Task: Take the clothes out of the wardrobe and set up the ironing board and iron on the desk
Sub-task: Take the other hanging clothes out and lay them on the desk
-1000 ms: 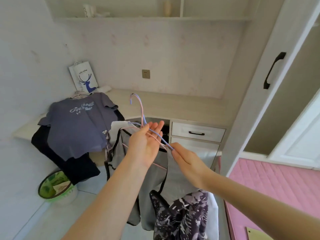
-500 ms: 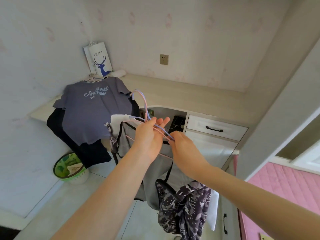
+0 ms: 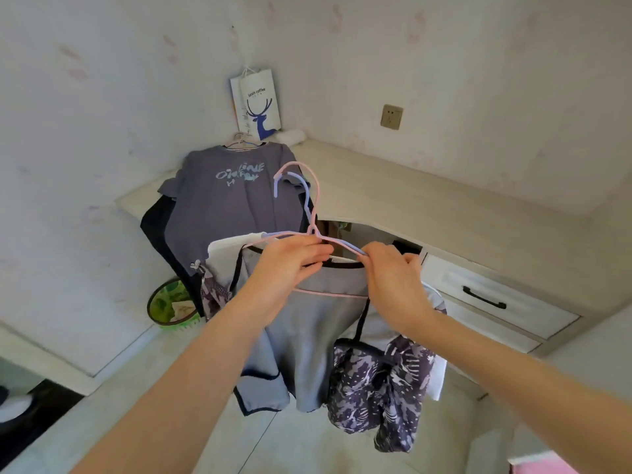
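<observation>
Both my hands hold a bundle of hangers (image 3: 309,200), pink and lilac, in front of the corner desk (image 3: 410,200). My left hand (image 3: 290,265) curls its fingers round the hangers' shoulders on the left. My right hand (image 3: 393,278) pinches the wires on the right. From the hangers hang a grey top with black trim (image 3: 307,336), a white garment (image 3: 225,254) and a purple patterned garment (image 3: 383,388). A dark blue printed T-shirt (image 3: 225,200) on its own hanger lies over the desk's left end, with a black garment (image 3: 154,227) beneath it.
A white paper bag with a blue deer (image 3: 256,104) leans in the wall corner on the desk. A wall socket (image 3: 391,117) sits above the desk. Drawers with a black handle (image 3: 484,299) are at the right. A green bin (image 3: 171,306) stands on the floor under the desk.
I have stepped closer to the desk and the view has tilted down. My left hand, open a second ago, has closed its fingers on the hangers. The clothes hang nearer the desk.
</observation>
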Motion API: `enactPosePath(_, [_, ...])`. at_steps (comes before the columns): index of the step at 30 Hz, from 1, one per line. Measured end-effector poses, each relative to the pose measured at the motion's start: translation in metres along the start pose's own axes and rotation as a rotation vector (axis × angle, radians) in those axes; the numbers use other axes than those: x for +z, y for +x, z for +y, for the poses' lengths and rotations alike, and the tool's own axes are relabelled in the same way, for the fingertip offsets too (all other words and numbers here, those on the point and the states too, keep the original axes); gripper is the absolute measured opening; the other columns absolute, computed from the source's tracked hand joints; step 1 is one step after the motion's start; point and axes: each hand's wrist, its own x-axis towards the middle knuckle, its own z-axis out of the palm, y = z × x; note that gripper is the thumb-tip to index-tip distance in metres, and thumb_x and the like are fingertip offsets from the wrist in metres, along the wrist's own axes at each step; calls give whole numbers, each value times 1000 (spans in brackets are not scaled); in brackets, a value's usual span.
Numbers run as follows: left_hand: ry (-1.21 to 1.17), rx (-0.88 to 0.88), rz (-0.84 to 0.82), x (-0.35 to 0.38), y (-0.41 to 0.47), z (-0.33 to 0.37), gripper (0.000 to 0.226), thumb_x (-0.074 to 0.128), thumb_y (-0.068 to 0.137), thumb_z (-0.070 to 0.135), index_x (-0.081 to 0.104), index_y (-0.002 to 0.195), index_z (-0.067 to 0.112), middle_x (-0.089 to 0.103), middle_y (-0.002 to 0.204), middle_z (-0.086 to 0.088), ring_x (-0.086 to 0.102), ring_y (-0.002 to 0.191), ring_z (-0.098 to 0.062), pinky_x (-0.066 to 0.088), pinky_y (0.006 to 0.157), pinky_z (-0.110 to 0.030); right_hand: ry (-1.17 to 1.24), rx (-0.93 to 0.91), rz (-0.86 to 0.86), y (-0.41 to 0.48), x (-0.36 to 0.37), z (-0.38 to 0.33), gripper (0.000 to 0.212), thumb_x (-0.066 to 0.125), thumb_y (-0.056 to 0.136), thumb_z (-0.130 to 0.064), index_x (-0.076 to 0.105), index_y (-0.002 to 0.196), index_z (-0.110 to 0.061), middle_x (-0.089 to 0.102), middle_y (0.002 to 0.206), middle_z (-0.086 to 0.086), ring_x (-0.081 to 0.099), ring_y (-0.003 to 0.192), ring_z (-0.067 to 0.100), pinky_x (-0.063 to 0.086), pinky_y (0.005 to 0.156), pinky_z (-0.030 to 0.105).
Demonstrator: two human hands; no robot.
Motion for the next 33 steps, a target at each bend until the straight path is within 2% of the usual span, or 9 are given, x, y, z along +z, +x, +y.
enactPosePath(3, [132, 83, 181, -19, 15, 2, 19, 57, 89, -2, 69, 104, 2, 74, 89, -12, 72, 83, -19, 58, 81, -26, 18, -40, -18, 27, 5, 16, 25, 29, 103, -24, 49, 89, -19, 50, 81, -4, 43, 75, 20, 27, 80, 36])
enactPosePath(6, [366, 228, 373, -44, 26, -8, 21, 54, 89, -1, 70, 96, 9, 73, 77, 0, 69, 74, -12, 56, 69, -20, 77, -86, -24, 50, 12, 30, 25, 32, 103, -24, 49, 86, -22, 48, 77, -7, 43, 72, 19, 26, 79, 36])
enactPosePath(8, [611, 344, 513, -62, 32, -16, 18, 57, 89, 9, 67, 95, 22, 71, 83, 9, 65, 79, -4, 51, 73, -18, 117, -116, -27, 64, 16, 35, 25, 33, 103, -25, 49, 83, -22, 45, 72, -8, 42, 69, 18, 26, 79, 37])
enactPosePath(10, [822, 411, 592, -80, 39, -23, 17, 59, 91, 18, 63, 104, 28, 65, 99, 14, 60, 92, -9, 47, 81, -23, 136, -147, -48, 76, 20, 39, 25, 34, 103, -25, 51, 85, -21, 46, 72, -8, 42, 69, 17, 27, 80, 37])
enactPosePath(14, [1033, 457, 499, -111, 56, -36, 36, 59, 93, 26, 54, 128, 21, 50, 119, 15, 44, 115, -9, 34, 98, -26, 156, -201, -85, 99, 25, 41, 26, 33, 103, -27, 55, 90, -19, 53, 80, -2, 47, 75, 20, 26, 82, 37])
enactPosePath(21, [1175, 474, 373, -154, 85, -31, 39, 55, 92, 35, 51, 129, 23, 51, 122, 5, 44, 112, -14, 38, 97, -30, 275, -239, -89, 138, 37, 28, 25, 35, 101, -25, 55, 89, -19, 56, 80, -3, 49, 76, 17, 27, 85, 37])
enactPosePath(24, [1177, 478, 387, -172, 105, -22, 35, 48, 93, 38, 55, 123, 20, 53, 110, 2, 49, 99, -19, 44, 89, -35, 323, -229, -64, 158, 47, 16, 23, 37, 101, -23, 56, 88, -19, 57, 80, -4, 51, 76, 15, 28, 85, 37])
enactPosePath(28, [1069, 522, 425, -194, 136, -3, 13, 48, 96, 31, 56, 96, 21, 56, 89, 5, 53, 83, -19, 47, 76, -45, 343, -278, -30, 188, 57, -3, 18, 41, 101, -23, 54, 89, -21, 55, 80, -8, 49, 74, 14, 37, 81, 39])
enactPosePath(33, [998, 593, 439, -229, 166, 21, 11, 48, 96, 32, 53, 88, 28, 55, 83, 13, 53, 80, -6, 45, 69, -30, 260, -349, -48, 221, 67, -16, 19, 46, 97, -34, 56, 104, -20, 49, 91, -10, 49, 83, 15, 44, 71, 33])
